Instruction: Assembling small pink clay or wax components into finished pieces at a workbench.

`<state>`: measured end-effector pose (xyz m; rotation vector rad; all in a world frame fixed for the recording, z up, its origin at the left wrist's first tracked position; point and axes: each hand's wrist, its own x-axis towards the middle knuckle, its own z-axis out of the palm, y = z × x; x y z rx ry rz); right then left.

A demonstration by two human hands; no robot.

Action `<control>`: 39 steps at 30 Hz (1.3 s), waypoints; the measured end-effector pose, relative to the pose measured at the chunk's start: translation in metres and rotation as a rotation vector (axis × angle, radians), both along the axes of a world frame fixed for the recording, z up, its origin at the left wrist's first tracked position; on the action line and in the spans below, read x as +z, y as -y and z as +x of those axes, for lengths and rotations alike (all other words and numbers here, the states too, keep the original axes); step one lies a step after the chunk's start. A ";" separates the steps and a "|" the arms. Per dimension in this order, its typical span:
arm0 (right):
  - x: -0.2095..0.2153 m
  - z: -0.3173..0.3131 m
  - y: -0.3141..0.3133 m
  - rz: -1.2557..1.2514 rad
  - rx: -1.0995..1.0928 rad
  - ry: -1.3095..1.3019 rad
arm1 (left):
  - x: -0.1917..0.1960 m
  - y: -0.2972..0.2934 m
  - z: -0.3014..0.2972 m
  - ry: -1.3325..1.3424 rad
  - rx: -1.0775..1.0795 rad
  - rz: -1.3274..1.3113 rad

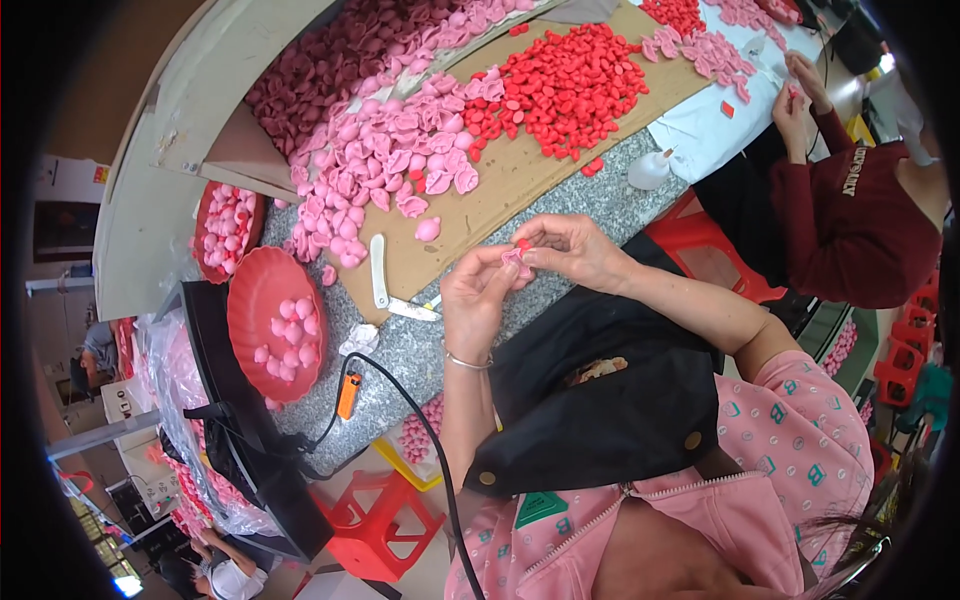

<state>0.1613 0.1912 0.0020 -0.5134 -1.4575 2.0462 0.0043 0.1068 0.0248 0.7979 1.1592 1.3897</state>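
Hands [580, 252] | both pinched nearly closed | gripping one ruffled pink piece [515, 262] and small red piece [523, 244]

Speckled grey tabletop [400, 350] slants from lower left to upper right. Directly on it: brown cardboard sheet [480, 215], bearing heaped pink shell-like pieces [385, 165] and small red pieces [575, 90]. Lower left: scalloped red dish [245, 312], crumpled white tissue [360, 340], orange lighter [349, 396]. Upper right: translucent white bottle [650, 172]. White-handled folding knife [379, 275] straddles the cardboard's edge.
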 end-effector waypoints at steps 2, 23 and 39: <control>-0.001 0.003 0.000 -0.062 -0.037 0.024 | -0.004 -0.004 0.002 -0.022 -0.027 -0.011; 0.012 0.023 0.003 -0.493 -0.239 0.015 | -0.005 -0.011 0.046 -0.376 0.261 0.278; -0.014 0.117 0.003 0.403 -0.892 0.358 | -0.019 -0.021 0.020 0.111 0.027 0.301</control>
